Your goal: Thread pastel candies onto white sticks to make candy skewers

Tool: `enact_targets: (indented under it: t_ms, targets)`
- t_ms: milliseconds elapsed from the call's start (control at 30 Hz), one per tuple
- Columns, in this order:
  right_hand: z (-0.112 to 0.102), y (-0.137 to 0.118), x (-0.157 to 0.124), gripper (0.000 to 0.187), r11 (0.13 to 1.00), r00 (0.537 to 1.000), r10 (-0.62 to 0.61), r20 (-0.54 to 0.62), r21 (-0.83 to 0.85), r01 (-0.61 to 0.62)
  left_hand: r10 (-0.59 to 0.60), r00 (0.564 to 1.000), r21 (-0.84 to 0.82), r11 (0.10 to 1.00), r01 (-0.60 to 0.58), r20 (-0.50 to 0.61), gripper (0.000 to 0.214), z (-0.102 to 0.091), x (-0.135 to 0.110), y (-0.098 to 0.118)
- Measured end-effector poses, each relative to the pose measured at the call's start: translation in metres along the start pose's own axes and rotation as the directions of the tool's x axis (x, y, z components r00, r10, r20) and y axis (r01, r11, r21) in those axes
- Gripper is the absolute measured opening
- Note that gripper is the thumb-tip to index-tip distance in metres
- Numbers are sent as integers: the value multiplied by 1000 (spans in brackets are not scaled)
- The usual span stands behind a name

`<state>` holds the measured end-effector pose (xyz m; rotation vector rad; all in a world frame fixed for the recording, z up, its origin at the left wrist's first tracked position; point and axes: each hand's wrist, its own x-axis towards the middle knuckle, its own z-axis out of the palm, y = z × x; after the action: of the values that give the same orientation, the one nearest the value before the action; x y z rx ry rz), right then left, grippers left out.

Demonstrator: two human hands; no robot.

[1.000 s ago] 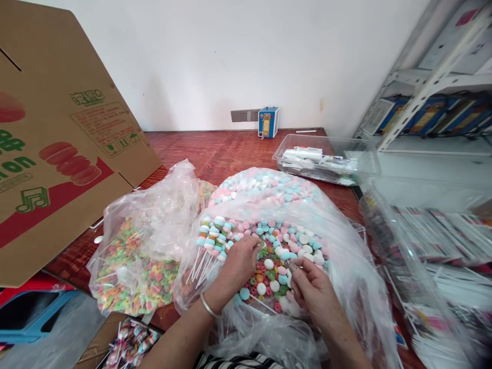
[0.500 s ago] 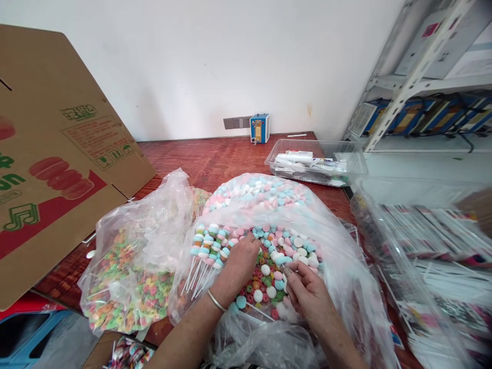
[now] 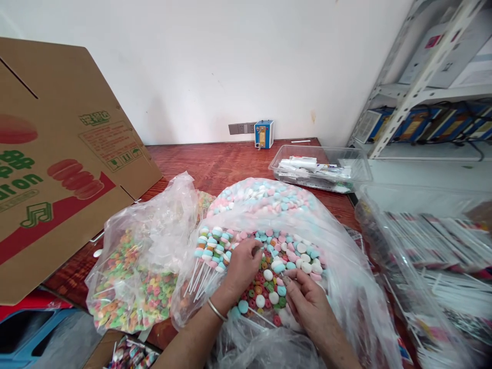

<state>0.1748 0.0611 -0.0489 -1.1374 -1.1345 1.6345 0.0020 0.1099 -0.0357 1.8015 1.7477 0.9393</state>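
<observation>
My right hand (image 3: 305, 297) pinches a white stick, with a white and a blue candy (image 3: 279, 266) threaded at its upper end. My left hand (image 3: 244, 261) is over the candy heap, thumb and fingers curled together near blue pieces; whatever they hold is hidden. Around both hands, loose round candies (image 3: 303, 256) in pink, white and blue lie with small coloured candy rings (image 3: 257, 283) in an opened clear plastic bag (image 3: 346, 277). Left of my left hand, several finished-looking candy skewers (image 3: 210, 248) lie side by side, sticks toward me. One loose stick (image 3: 262, 316) lies below my hands.
Another clear bag (image 3: 132, 277) of candy rings sits at left beside a large cardboard box (image 3: 77, 169). A clear tray (image 3: 321, 171) of white packets is at back right, a blue device (image 3: 264, 134) by the wall. At right stand a bin (image 3: 415, 277) of sticks and packaging and a metal shelf (image 3: 403, 107).
My left hand's fingers have curled more tightly over the heap. My right hand still grips the stick with its candies. The whole view has shifted slightly, with things appearing lower and farther right.
</observation>
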Motion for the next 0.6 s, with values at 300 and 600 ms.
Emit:
enact_targets:
  t_ms: [300, 600]
  targets:
    - [4, 7, -2, 32, 1000, 998, 4, 68, -18, -3, -298, 902, -855, 326, 403, 312, 40, -17, -1, 10]
    - [7, 4, -2, 34, 999, 994, 39, 103, -4, -39, -221, 909, -867, 287, 407, 353, 31, -14, -3, 8]
